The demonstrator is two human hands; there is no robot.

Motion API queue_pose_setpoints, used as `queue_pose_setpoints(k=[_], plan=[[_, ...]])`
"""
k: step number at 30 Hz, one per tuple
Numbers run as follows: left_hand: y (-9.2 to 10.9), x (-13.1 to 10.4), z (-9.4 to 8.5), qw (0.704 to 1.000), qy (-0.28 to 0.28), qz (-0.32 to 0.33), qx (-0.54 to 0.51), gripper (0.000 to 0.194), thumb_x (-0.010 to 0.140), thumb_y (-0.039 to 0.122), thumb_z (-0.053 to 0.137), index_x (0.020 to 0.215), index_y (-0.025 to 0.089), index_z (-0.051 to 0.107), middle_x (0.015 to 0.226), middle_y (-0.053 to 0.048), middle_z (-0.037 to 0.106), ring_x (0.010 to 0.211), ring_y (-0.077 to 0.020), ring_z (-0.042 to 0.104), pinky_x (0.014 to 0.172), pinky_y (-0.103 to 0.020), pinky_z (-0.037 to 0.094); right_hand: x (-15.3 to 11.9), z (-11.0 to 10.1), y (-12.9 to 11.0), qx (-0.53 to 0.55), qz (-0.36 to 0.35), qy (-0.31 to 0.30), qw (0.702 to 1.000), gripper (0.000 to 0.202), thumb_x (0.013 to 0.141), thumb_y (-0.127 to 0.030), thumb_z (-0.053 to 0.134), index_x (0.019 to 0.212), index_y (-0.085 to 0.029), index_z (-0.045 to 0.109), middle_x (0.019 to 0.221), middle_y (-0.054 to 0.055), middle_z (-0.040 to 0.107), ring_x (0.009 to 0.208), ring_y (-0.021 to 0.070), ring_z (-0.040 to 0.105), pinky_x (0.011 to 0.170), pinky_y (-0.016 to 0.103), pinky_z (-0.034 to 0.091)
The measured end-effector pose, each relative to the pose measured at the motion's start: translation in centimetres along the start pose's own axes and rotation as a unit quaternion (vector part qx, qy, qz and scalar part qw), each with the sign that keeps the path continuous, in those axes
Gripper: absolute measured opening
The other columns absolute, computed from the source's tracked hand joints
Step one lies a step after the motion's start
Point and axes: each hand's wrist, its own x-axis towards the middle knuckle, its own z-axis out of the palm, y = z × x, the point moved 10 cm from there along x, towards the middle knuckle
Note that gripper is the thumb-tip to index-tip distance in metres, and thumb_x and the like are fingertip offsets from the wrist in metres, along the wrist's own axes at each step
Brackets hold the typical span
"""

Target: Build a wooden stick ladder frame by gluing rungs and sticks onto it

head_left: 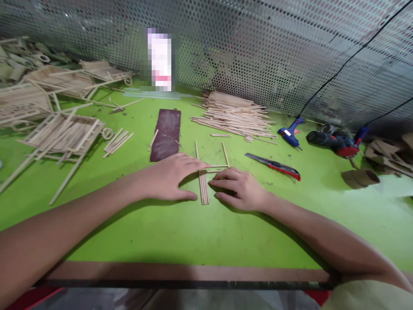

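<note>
A small row of parallel wooden sticks (204,189) lies on the green table between my hands. Above it, a few thin sticks form an open frame, with one upright stick (225,154) at its right. My left hand (171,176) rests palm down with fingers spread, its fingertips at the top of the row and the frame's left side. On the right, my right hand (240,188) lies with its fingers apart, fingertips beside the row and near the frame's lower stick. Neither hand visibly grips anything.
Beyond my hands lie brown sandpaper (167,133) and a stick pile (237,114). To the right are a red utility knife (277,167), blue glue gun (291,132), drill (332,141) and bamboo ring (359,178). Wooden cart models (64,131) stand left, before a perforated metal screen (245,47).
</note>
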Motion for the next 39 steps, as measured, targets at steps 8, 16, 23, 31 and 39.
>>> queue_pose_setpoints(k=[8,16,23,31,39], plan=[[-0.9,1.4,-0.7,0.998,0.044,0.01,-0.047,0.07,0.094,0.068,0.078,0.151,0.029,0.071,0.147,-0.012,0.076,0.14,-0.0375,0.065,0.129,-0.059,0.042,-0.1,0.6,0.8,-0.003,0.096,-0.011,0.995,0.042,0.105,-0.049,0.076,0.139,-0.025,0.081,0.132,0.013,0.079,0.119,0.0297,0.077,0.1,0.05,0.067],[-0.8,1.8,-0.4,0.997,0.054,0.007,-0.046,0.067,0.094,0.063,0.081,0.151,0.028,0.071,0.147,-0.013,0.075,0.139,-0.0394,0.065,0.129,-0.063,0.041,-0.1,0.9,1.0,0.01,0.113,-0.007,0.994,0.04,0.104,-0.05,0.078,0.137,-0.029,0.082,0.131,0.01,0.077,0.116,0.0273,0.077,0.103,0.048,0.066],[-0.8,1.8,-0.2,0.997,0.064,0.014,-0.04,0.069,0.097,0.068,0.077,0.154,0.03,0.069,0.147,-0.013,0.075,0.139,-0.0401,0.064,0.127,-0.063,0.042,0.1,0.9,0.9,0.01,0.118,-0.02,0.993,0.039,0.104,-0.048,0.078,0.139,-0.031,0.081,0.132,0.01,0.076,0.118,0.028,0.077,0.105,0.049,0.065],[-0.7,1.7,-0.2,0.998,0.047,0.02,-0.022,0.075,0.098,0.073,0.072,0.157,0.026,0.067,0.153,-0.015,0.072,0.145,-0.0398,0.062,0.131,-0.062,0.039,0.1,1.0,1.0,-0.008,0.119,-0.024,0.993,0.044,0.105,-0.052,0.076,0.142,-0.028,0.08,0.133,0.011,0.076,0.118,0.0289,0.077,0.102,0.05,0.066],[-0.6,1.5,-0.4,0.997,0.056,0.029,-0.033,0.073,0.099,0.077,0.068,0.153,0.028,0.069,0.154,-0.013,0.072,0.146,-0.0376,0.063,0.132,-0.059,0.039,0.1,0.7,0.6,0.004,0.096,-0.019,0.995,0.044,0.111,-0.05,0.063,0.145,-0.025,0.075,0.135,0.014,0.076,0.119,0.0287,0.077,0.103,0.05,0.065]])
